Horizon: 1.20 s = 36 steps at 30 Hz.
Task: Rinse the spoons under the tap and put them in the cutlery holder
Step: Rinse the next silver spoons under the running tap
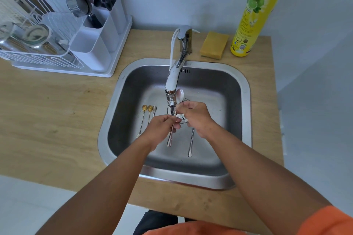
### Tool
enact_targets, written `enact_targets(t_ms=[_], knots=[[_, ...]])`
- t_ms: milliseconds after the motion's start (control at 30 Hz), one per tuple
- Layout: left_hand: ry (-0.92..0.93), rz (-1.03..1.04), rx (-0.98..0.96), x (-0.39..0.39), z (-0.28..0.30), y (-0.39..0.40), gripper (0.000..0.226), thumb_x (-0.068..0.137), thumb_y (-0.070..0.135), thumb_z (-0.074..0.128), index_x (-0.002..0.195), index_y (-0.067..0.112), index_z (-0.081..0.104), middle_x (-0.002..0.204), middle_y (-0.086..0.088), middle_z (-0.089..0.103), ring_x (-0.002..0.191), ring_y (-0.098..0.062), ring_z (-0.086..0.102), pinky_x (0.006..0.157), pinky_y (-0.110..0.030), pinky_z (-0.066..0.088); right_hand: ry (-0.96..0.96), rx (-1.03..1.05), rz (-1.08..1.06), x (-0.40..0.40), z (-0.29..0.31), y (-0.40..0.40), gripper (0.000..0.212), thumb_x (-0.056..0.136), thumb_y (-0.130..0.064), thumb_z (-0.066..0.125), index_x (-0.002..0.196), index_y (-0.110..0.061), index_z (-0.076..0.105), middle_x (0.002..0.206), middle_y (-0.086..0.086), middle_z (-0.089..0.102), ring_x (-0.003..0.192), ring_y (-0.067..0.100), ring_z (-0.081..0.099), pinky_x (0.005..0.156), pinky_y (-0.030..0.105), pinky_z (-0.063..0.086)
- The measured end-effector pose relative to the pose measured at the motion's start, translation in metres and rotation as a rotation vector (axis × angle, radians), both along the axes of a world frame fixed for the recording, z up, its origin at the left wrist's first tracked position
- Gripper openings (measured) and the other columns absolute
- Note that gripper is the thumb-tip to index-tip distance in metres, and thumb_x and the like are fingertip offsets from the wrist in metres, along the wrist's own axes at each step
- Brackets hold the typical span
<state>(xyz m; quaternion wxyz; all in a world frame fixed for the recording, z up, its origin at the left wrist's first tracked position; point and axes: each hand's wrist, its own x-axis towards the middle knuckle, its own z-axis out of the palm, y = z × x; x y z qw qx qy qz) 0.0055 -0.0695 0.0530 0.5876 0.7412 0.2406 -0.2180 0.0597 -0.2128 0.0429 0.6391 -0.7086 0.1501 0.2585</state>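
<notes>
The bench [57, 110] carries the sink [246, 101], with the tap [172, 82] reaching out just beyond both hands. The cutlery holder [91, 51] stands well off beyond the left hand [162, 129], up and to its left. Rinsing looks to be the step in hand: the right hand [196, 118] and left hand both pinch one silver spoon [179, 95], bowl up beside the spout, handle running down toward the person. Whether water runs is unclear. Next, carrying it leftward to the holder seems due. Three small spoons [148, 112] lie just left of the left hand, pointing away; another spoon [191, 143] lies below the right hand.
</notes>
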Motion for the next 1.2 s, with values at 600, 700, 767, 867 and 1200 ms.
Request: enact_targets(t_ms=[600,700,767,867,1200], knots=[[0.096,-0.020,0.037,-0.002,0.001,0.007,0.030,0.106,0.035,0.051,0.102,0.024,0.078,0.089,0.008,0.081,0.094,-0.017,0.073,0.084,-0.033,0.049,0.042,0.046,-0.181,0.026,0.007,-0.007,0.014,0.094,-0.019,0.070,0.081,-0.017,0.073,0.058,-0.009,0.071,0.043,0.002,0.061,0.038,0.014,0.041],[0.096,-0.019,0.020,0.007,0.003,0.000,0.027,0.103,0.032,0.055,0.100,0.019,0.079,0.081,0.005,0.078,0.082,-0.013,0.070,0.074,-0.031,0.045,0.036,0.052,-0.201,0.025,0.006,-0.010,0.012,0.096,-0.021,0.069,0.085,-0.017,0.073,0.060,-0.011,0.070,0.044,0.000,0.060,0.040,0.015,0.042],[0.083,-0.006,-0.006,0.011,0.002,-0.006,0.027,0.102,0.032,0.056,0.099,0.018,0.079,0.079,0.005,0.077,0.076,-0.010,0.069,0.071,-0.029,0.045,0.029,0.043,-0.194,0.024,0.005,-0.012,0.010,0.095,-0.020,0.070,0.085,-0.018,0.073,0.066,-0.009,0.071,0.047,0.002,0.060,0.043,0.016,0.043],[0.076,0.070,-0.046,0.018,0.002,-0.012,0.032,0.104,0.037,0.052,0.100,0.019,0.078,0.079,0.007,0.077,0.073,-0.008,0.072,0.073,-0.033,0.045,0.021,0.023,-0.111,0.015,0.003,-0.008,0.010,0.092,-0.018,0.071,0.082,-0.020,0.074,0.063,-0.010,0.071,0.049,0.003,0.059,0.045,0.016,0.043],[0.210,0.259,-0.068,-0.001,-0.005,-0.006,0.024,0.095,0.046,0.071,0.101,0.024,0.079,0.087,0.012,0.077,0.078,-0.008,0.066,0.062,-0.028,0.045,0.035,0.003,-0.011,-0.006,-0.010,-0.001,0.013,0.093,-0.027,0.075,0.080,-0.025,0.075,0.060,-0.020,0.069,0.053,-0.004,0.058,0.055,0.022,0.044]])
